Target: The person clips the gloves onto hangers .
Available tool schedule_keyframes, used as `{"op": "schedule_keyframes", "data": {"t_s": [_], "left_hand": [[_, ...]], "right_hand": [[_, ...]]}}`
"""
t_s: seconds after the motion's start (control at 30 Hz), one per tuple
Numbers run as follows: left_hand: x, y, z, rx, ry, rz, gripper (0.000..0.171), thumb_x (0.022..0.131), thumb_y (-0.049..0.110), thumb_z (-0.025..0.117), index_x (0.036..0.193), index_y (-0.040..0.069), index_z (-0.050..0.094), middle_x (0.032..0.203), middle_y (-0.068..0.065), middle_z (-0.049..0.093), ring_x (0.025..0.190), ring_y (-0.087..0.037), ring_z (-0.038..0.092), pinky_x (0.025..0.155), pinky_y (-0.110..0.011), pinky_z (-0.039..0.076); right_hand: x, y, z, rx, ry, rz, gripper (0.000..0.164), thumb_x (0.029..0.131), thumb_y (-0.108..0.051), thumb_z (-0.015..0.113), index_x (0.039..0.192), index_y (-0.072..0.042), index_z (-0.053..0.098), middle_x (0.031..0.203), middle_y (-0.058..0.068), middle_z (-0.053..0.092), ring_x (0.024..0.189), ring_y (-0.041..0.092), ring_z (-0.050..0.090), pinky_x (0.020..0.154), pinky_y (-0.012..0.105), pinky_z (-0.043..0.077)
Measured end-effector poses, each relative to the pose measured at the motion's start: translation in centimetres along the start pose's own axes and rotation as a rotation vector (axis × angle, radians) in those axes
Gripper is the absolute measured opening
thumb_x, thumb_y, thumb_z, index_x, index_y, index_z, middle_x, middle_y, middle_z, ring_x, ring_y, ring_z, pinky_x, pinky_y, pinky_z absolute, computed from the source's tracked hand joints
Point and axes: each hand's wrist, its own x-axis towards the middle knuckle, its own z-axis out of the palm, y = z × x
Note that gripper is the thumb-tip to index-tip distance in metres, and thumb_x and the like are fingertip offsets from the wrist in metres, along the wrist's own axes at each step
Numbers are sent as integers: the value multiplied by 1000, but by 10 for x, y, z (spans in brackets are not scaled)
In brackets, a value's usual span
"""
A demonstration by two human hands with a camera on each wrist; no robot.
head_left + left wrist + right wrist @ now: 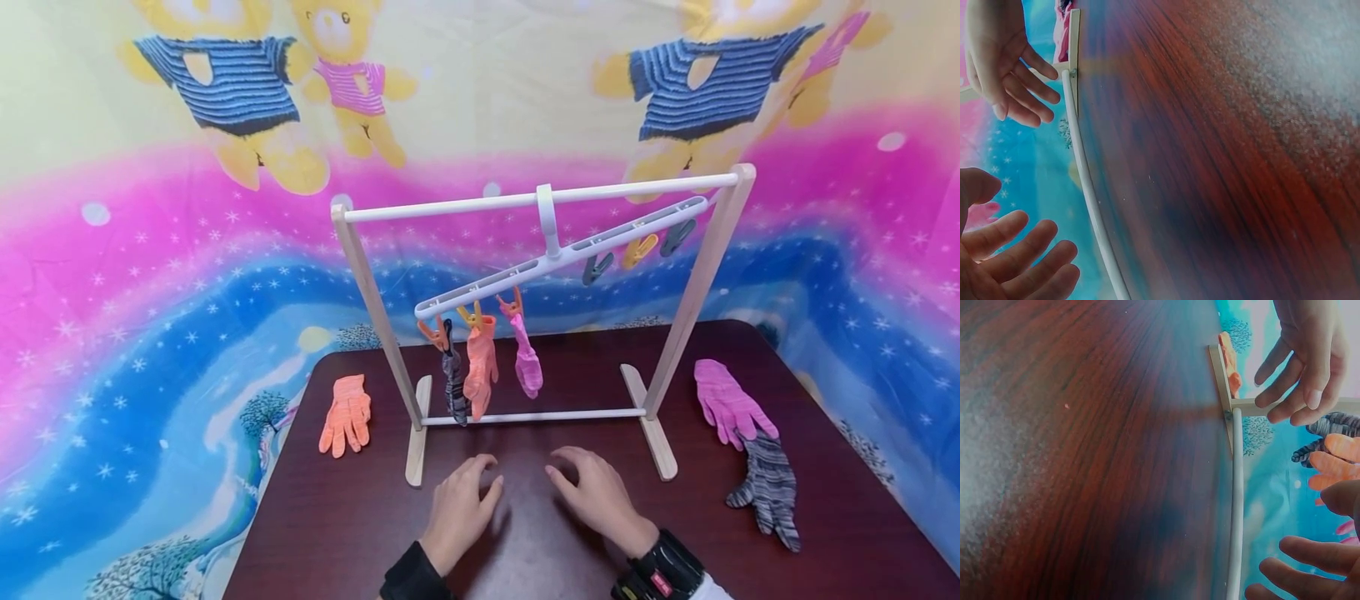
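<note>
Both hands hover at the front of the table, fingers loosely bent and holding nothing. My left hand [461,506] is nearest the rack's left foot, and my right hand [600,498] is opposite it, a gap between them. Behind them a white clip hanger [555,257] hooks over the rack's top bar, tilted with its left end low. From its left half hang a grey-black striped glove [453,383], an orange glove [480,371] and a pink glove [528,367], each in a clip. On its right half, two grey clips [598,268] and a yellow clip [640,250] hold nothing.
A wooden rack [682,321] with white bars stands on the dark red-brown table [525,550]. An orange glove [347,417] lies left of it. To the right, a pink glove [731,404] touches a striped glove [767,487]. A printed cloth [150,333] hangs behind.
</note>
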Motion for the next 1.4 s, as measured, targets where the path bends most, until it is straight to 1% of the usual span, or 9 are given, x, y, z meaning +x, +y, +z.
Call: {"op": "schedule_keyframes", "data": {"t_s": [0.17, 0.37, 0.6, 0.8, 0.93, 1.2, 1.4], "left_hand": [[0, 3, 0, 0, 3, 12, 23, 92, 27, 72, 112, 16, 71, 106, 1, 75, 93, -18, 74, 69, -37, 57], [0, 6, 1, 10, -3, 24, 23, 92, 27, 72, 112, 16, 71, 108, 1, 75, 94, -18, 73, 71, -38, 57], [-1, 11, 4, -2, -3, 65, 22, 92, 26, 72, 111, 15, 71, 106, 0, 76, 92, -19, 74, 69, -37, 57], [-3, 15, 9, 6, -23, 79, 22, 92, 27, 72, 111, 17, 71, 105, 2, 75, 93, -16, 73, 68, -36, 56], [-4, 19, 11, -7, -35, 102, 20, 92, 27, 71, 110, 17, 70, 104, 3, 75, 93, -15, 73, 69, -34, 56], [-4, 27, 14, 9, -30, 145, 21, 90, 27, 73, 109, 17, 71, 103, 4, 76, 91, -14, 74, 67, -31, 56], [-6, 31, 19, 21, -38, 176, 22, 91, 27, 72, 109, 17, 72, 103, 5, 75, 91, -14, 74, 67, -30, 56]], "right_hand": [[-2, 3, -2, 3, 2, 2, 27, 93, -29, 72, 113, -11, 74, 119, 7, 74, 113, 28, 69, 92, 49, 54], [-4, 10, -8, -5, 8, 9, 28, 93, -30, 71, 114, -11, 74, 121, 8, 73, 114, 29, 69, 93, 50, 54], [-8, 20, -14, -23, 17, 20, 29, 93, -29, 72, 114, -10, 74, 118, 8, 74, 113, 29, 69, 92, 50, 54], [-11, 29, -16, -45, 40, 16, 28, 91, -28, 74, 113, -9, 74, 117, 9, 74, 111, 30, 70, 89, 51, 55], [-12, 34, -20, -53, 57, 11, 29, 91, -28, 74, 113, -8, 74, 116, 10, 74, 110, 31, 70, 89, 51, 55], [-19, 49, -31, -66, 83, 13, 29, 91, -26, 74, 112, -7, 74, 114, 11, 75, 108, 31, 71, 89, 52, 55], [-27, 63, -39, -82, 92, 36, 27, 92, -26, 73, 112, -8, 74, 112, 10, 75, 106, 32, 72, 86, 52, 55]]}}
